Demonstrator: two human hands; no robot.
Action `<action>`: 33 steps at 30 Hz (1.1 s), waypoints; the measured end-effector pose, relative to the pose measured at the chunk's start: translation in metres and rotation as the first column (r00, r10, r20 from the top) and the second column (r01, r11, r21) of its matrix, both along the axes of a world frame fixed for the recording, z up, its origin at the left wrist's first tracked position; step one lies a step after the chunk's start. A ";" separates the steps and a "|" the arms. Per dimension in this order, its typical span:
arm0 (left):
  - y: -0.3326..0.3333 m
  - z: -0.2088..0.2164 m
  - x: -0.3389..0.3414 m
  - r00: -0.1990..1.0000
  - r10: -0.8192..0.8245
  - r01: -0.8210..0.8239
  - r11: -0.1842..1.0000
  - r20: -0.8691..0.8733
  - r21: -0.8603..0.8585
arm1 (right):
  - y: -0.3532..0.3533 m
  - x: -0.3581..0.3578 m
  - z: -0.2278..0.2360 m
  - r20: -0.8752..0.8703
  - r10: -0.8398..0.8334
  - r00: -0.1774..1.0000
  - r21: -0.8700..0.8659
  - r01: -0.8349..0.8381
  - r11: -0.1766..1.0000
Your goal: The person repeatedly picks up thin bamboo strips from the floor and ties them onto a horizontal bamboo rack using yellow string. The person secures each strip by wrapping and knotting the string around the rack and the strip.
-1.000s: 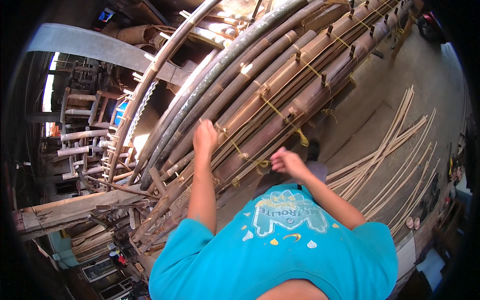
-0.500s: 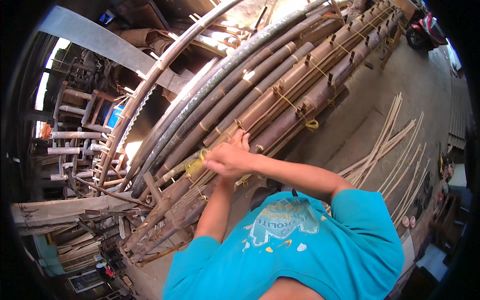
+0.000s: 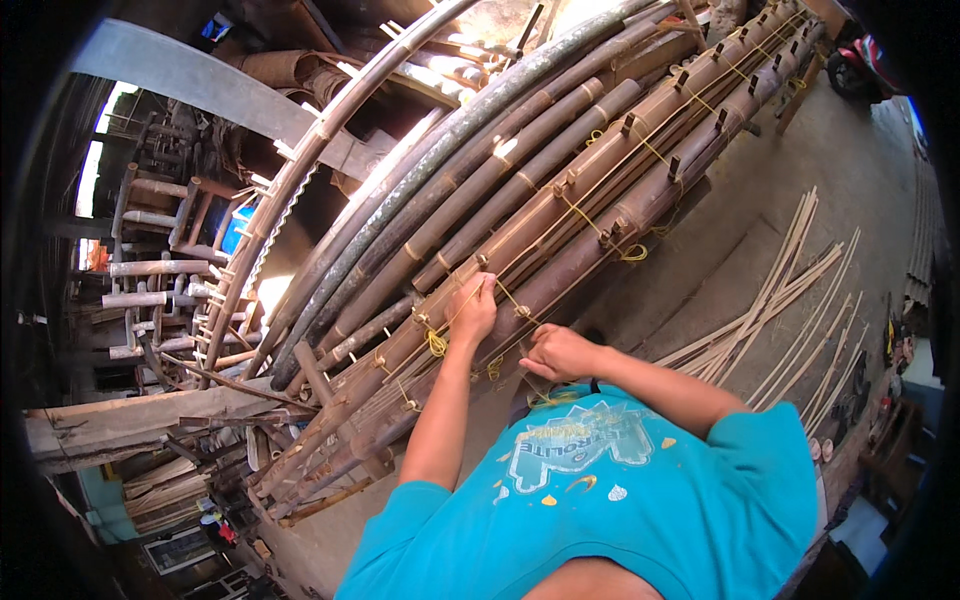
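Two long brown bamboo poles (image 3: 650, 208) lie side by side on a slant, with pegs along them and thin strips between. Yellow cord (image 3: 508, 295) crosses from one pole to the other in front of me. At its far end my left hand (image 3: 472, 308) is closed, fingers curled on the cord against the far pole. My right hand (image 3: 562, 354) is closed beside the near pole, gripping the cord just off a peg (image 3: 522, 311). A loose yellow bundle of cord (image 3: 436, 343) hangs left of my left hand.
More bamboo poles (image 3: 470, 190) lie beyond, next to a curved ladder-like bamboo piece (image 3: 318, 130). Thin split strips (image 3: 770, 285) are spread on the floor at right. Bamboo frames (image 3: 155, 217) stack at left. A red motorbike (image 3: 862, 65) stands at far right.
My hands were together over the far pole and have parted. The right one has moved right and nearer to me, drawing cord across the poles; the left stays at the far pole.
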State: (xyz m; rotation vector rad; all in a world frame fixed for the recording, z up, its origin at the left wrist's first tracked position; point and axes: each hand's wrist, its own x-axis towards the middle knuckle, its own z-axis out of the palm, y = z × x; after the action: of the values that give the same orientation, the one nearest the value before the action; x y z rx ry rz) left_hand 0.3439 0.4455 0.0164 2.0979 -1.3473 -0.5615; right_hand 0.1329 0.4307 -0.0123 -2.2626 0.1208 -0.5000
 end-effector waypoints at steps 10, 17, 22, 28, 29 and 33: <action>-0.090 -0.063 0.089 0.977 0.133 -0.098 0.974 0.166 -0.205 | 0.016 0.019 0.000 -0.038 -0.090 0.995 -0.153 0.083 0.985; -0.015 0.018 0.101 0.981 0.018 -0.007 0.998 0.194 -0.059 | 0.092 0.051 0.010 -0.195 -0.173 0.965 0.198 0.212 0.957; 0.108 0.030 0.110 0.983 -0.068 0.019 0.961 0.169 0.276 | 0.135 0.090 -0.027 -0.074 -0.356 0.932 0.738 -0.188 -0.648; 0.126 -0.034 0.087 0.991 -0.051 0.039 0.995 0.126 0.092 | 0.109 0.203 0.100 -0.119 -0.270 0.956 0.773 0.259 0.579; 0.133 -0.056 0.099 0.977 -0.105 0.063 0.974 -0.188 -0.217 | 0.105 0.224 0.105 -0.081 -0.070 0.994 0.478 0.101 0.873; 0.122 -0.008 0.098 0.994 -0.094 0.100 0.988 -0.057 0.118 | 0.016 0.237 0.059 -0.210 -0.508 0.836 -0.370 0.412 0.832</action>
State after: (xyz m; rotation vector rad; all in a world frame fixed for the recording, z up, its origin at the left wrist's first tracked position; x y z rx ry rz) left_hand 0.4419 0.5678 0.0088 2.1060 -1.4239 -0.7496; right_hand 0.3696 0.4468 0.0471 -2.6141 0.8251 -0.4396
